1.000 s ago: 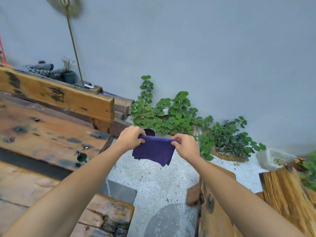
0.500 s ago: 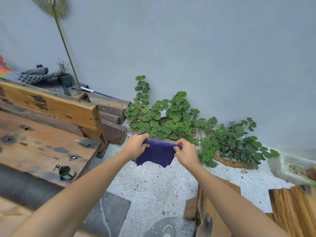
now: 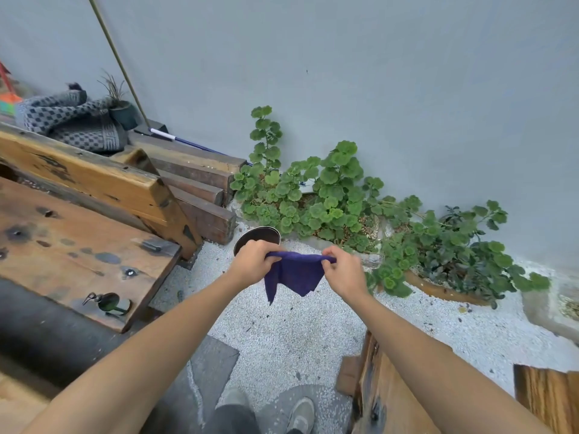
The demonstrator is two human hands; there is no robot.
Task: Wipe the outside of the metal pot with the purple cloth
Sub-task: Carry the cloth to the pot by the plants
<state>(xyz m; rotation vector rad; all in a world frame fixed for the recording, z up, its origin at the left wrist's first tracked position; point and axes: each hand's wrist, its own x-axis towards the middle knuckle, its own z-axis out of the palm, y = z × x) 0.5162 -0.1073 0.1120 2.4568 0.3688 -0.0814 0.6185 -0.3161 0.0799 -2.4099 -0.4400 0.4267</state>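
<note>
Your view has dropped and the metal pot (image 3: pixel 257 238) now shows on the gravel behind your left hand (image 3: pixel 252 263), while it and your right hand (image 3: pixel 341 274) stay pinched on the purple cloth (image 3: pixel 293 274), so wiping hasn't begun.

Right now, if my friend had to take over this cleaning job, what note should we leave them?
Left hand: shut on one top corner of the purple cloth.
Right hand: shut on the other top corner; the cloth hangs stretched between them in the air.
Metal pot: on the white gravel just beyond the left hand, near the green plants; only part of its rim shows.
Done: cloth picked up and spread.
Left: the cloth is not on the pot yet, so bring it down and wipe all around the outside.
</note>
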